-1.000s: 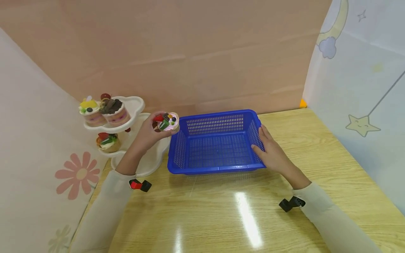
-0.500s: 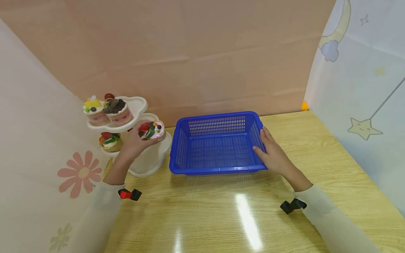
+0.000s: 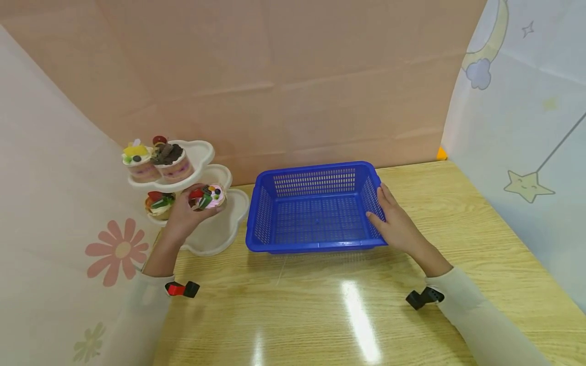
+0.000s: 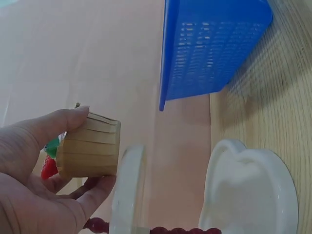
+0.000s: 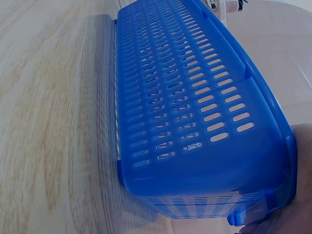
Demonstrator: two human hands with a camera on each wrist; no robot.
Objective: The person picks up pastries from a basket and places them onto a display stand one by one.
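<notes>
My left hand (image 3: pixel 180 216) grips a fruit-topped cupcake (image 3: pixel 213 196) with pink cream, a strawberry and green pieces. In the left wrist view its pleated tan wrapper (image 4: pixel 95 146) lies between thumb and fingers, its base close by the edge of the middle tier (image 4: pixel 129 185). That tier belongs to a white tiered stand (image 3: pixel 200 152) on the left of the table. At the table's centre sits a blue plastic basket (image 3: pixel 316 246) with nothing in it. My right hand (image 3: pixel 396 223) holds its right rim, thumb on the inner side and fingers along the outside.
Two dessert cups, one yellow-topped (image 3: pixel 142 162) and one chocolate-topped (image 3: pixel 171 162), stand on the top tier. Another fruit cupcake (image 3: pixel 160 204) sits on the middle tier's left. A peach backdrop (image 3: pixel 293 91) rises behind the wooden table (image 3: pixel 297 315); patterned sheets flank both sides.
My left hand has carried the cupcake left and down, from beside the basket's left rim to the stand's middle tier. The right hand keeps its hold on the basket.
</notes>
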